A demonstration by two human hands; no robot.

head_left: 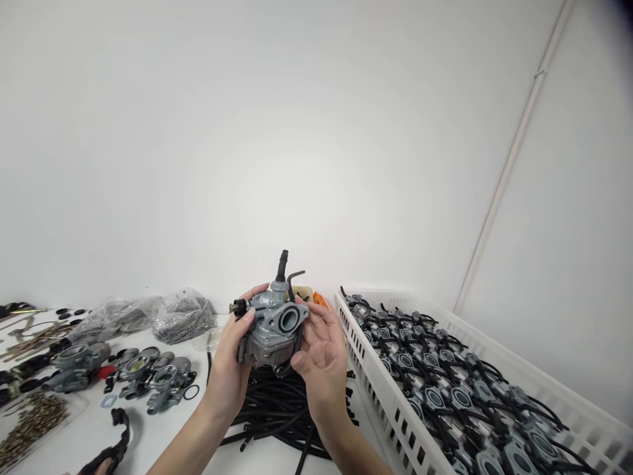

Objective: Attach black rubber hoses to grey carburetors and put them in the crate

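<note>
A grey metal carburetor with a black rubber cap on top and a round flanged opening is held up over the table. My left hand is closed around its left side, thumb on the body near a black knob. On the other side, my right hand has its fingertips against the flange and its thumb by the lower edge, with the palm showing. Below the carburetor lies a heap of black rubber hoses, partly hidden by my hands.
At right, a white plastic crate holds rows of carburetors. Left on the table are loose carburetor bodies, brass fittings and bags of small metal parts. Another person's fingers hold a black part at lower left. The wall stands behind.
</note>
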